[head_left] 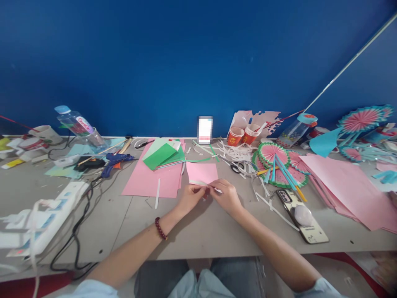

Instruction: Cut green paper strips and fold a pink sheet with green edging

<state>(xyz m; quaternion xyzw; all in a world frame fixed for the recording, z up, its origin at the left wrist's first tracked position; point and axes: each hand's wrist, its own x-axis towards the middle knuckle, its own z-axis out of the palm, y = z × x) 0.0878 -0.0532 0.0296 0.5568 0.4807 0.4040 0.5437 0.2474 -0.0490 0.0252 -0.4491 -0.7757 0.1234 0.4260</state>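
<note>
A small sheet of pink paper [203,171] lies in front of me, with a thin white strip [197,182] along its near edge. My left hand [192,196] pinches that near edge. Close beside it, my right hand [227,196] pinches the same edge, and a bit of white shows under its fingers. The fingertips almost meet, so the paper between them is partly hidden. Left of the hands, a loose white paper strip [157,193] rests partly on a larger pink sheet [133,184]. Green paper [160,155] is stacked on that sheet.
A blue glue gun [116,162] and a white power strip [58,211] with cables are on the left. To the right are scissors [238,167], pink-and-green paper fans [274,157], a phone [302,217] and pink sheets [347,186]. Red paper cups [235,136] stand by the blue wall.
</note>
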